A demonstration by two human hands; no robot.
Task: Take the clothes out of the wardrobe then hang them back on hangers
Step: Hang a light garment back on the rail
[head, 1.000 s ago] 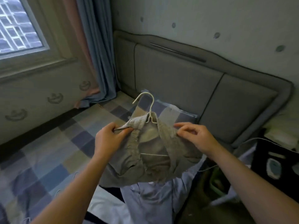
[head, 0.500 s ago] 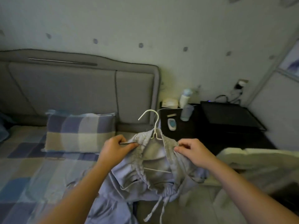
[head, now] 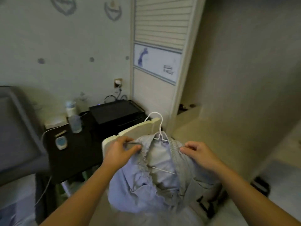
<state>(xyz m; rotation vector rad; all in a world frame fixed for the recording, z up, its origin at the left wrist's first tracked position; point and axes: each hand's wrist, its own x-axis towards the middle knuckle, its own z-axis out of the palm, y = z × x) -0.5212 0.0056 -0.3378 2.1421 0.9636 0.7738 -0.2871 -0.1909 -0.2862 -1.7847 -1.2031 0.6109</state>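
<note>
Both the left hand and right hand pinch the crumpled grey-blue cotton garment on its white wire hanger. The view has swung round to the far cream louvred wardrobe, so rehanging looks next.

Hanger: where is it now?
Head view, centre: the hanger is inside the grey garment, between the left hand and right hand, hook sticking up before the slatted door.
</note>
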